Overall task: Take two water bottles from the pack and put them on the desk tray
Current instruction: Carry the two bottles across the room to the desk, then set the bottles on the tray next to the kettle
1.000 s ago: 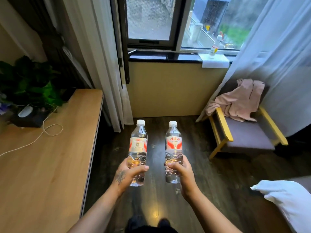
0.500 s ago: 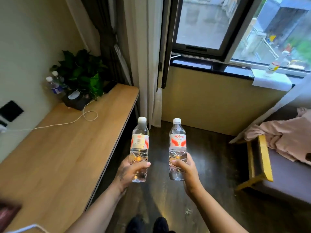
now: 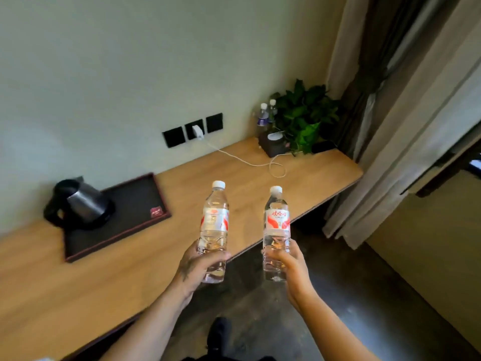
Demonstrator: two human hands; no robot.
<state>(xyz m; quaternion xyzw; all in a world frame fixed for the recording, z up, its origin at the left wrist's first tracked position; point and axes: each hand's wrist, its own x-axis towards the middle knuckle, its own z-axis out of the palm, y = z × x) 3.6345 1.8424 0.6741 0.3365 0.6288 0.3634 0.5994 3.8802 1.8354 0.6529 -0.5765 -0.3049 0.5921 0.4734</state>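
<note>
Left hand [image 3: 199, 267] wrapped round left bottle [image 3: 214, 230], right hand [image 3: 289, 264] round right bottle [image 3: 276, 231]; both upright, near worktop [image 3: 78, 282] edge. Tray [image 3: 135, 204] left, kettle [image 3: 80, 204] on it.

It looks like a hotel room: a long wooden tabletop [image 3: 130, 277] runs along a plain wall, carrying a dark tray [image 3: 135, 204] with an electric kettle [image 3: 80, 204] at the left. Farther right stand spare water bottles [image 3: 264, 117], a potted plant [image 3: 304, 118] and floor-length curtains [image 3: 406, 126].
</note>
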